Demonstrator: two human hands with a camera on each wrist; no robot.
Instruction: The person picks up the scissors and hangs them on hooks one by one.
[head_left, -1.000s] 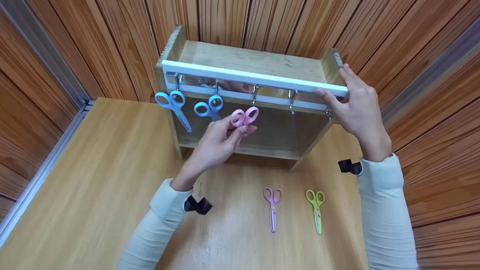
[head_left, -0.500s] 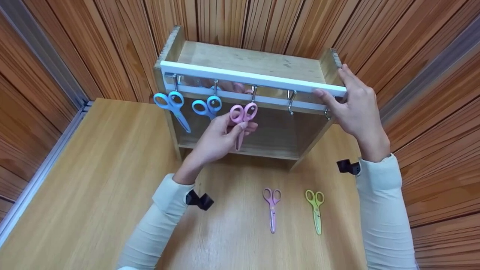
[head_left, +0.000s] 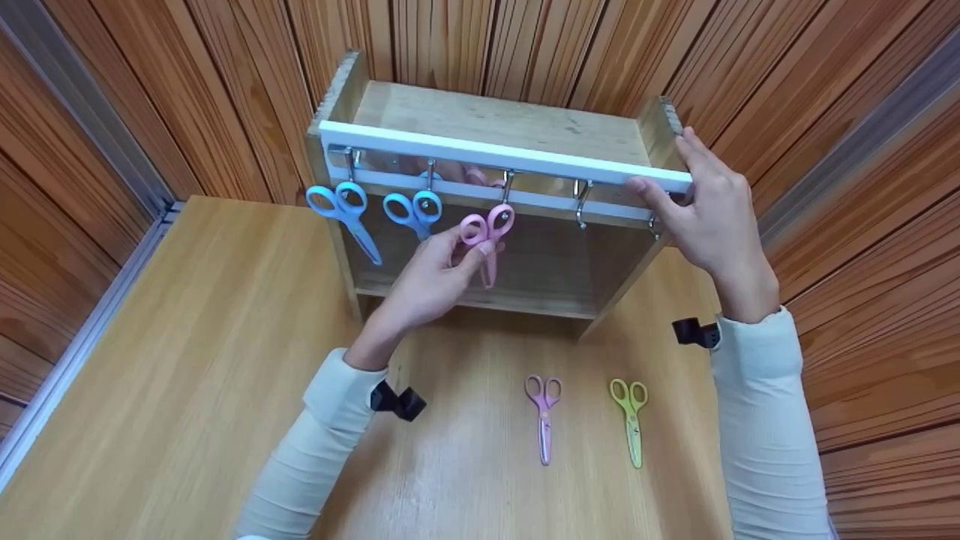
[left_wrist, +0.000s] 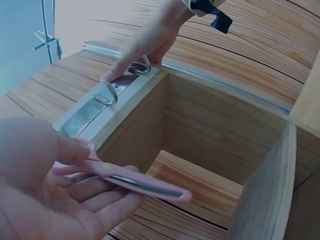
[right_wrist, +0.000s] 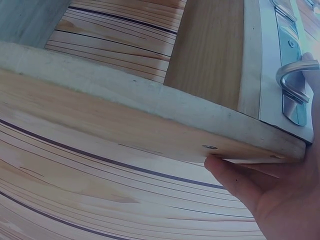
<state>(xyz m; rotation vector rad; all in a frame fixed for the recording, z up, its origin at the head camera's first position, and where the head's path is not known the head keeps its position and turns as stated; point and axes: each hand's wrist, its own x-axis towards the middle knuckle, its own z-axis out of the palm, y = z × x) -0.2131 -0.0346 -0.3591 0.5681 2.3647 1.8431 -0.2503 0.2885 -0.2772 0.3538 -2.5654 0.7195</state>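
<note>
Pink scissors (left_wrist: 120,173) with rounded oval rings are sitting at the third curved metal hook (head_left: 508,187), one ring encircling its tip in the head view; we are pinching them between thumb and fingers of the left hand (head_left: 433,279). With the right hand (head_left: 718,217) we are gripping the corner of the grained wooden shelf unit (head_left: 495,112), thumb on the glossy white rail (head_left: 480,151). Blue scissors (head_left: 356,223) are hanging alongside; mauve scissors (head_left: 544,424) and lime scissors (head_left: 632,424) are lying on the wood-grain table (head_left: 225,337).
</note>
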